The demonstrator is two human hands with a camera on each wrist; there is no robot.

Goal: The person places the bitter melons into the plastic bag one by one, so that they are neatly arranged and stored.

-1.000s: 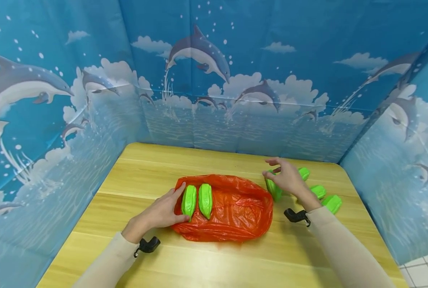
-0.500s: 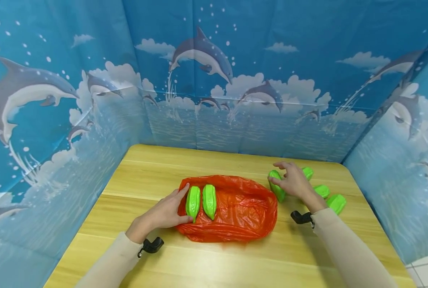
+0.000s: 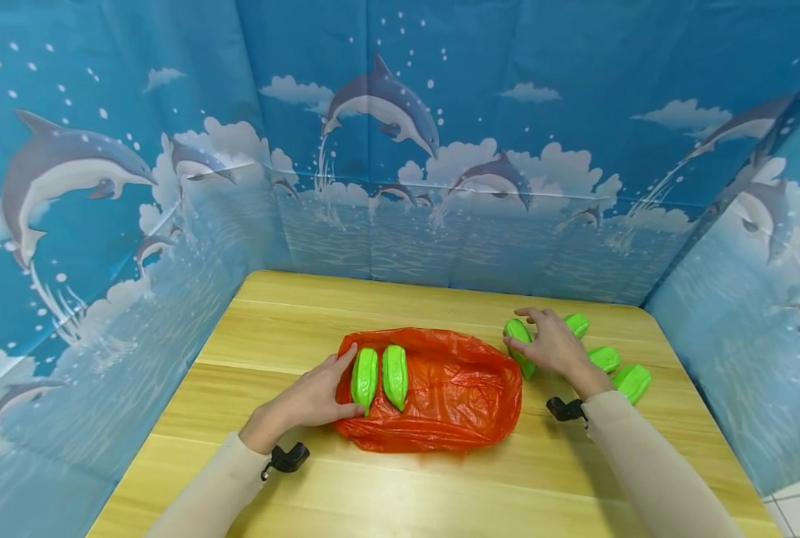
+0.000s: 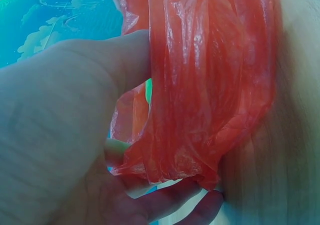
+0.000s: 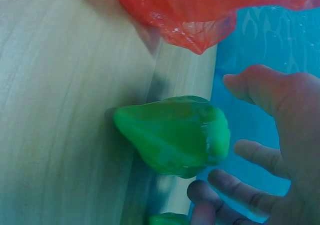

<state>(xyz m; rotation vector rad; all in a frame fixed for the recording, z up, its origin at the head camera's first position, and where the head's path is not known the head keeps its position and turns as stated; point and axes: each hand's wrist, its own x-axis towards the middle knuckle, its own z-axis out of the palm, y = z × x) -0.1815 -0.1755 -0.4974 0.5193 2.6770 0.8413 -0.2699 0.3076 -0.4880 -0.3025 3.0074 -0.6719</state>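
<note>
A red plastic bag (image 3: pixel 450 388) lies spread with its mouth up, two green star fruits (image 3: pixel 364 377) side by side at its left end. My left hand (image 3: pixel 309 392) holds the bag's left edge. In the left wrist view the thumb (image 4: pixel 132 57) goes behind the red film, with fingers below its lower end. My right hand (image 3: pixel 555 347) is just right of another star fruit (image 3: pixel 521 350) on the table beyond the bag's right end. In the right wrist view its fingers are spread and loosely bent, with a gap between the thumb and this star fruit (image 5: pixel 175 135).
Several more star fruits lie right of my right hand, the nearest one to me (image 3: pixel 632 382) beside my sleeve. The wooden table (image 3: pixel 386 493) is backed by blue dolphin-print sheets (image 3: pixel 440 239) on three sides. Black mounts (image 3: pixel 288 457) hang at both wrists.
The view has shifted slightly. My right hand has drawn a little to the right, so more of the star fruit beside it shows. The left hand stays at the bag's edge.
</note>
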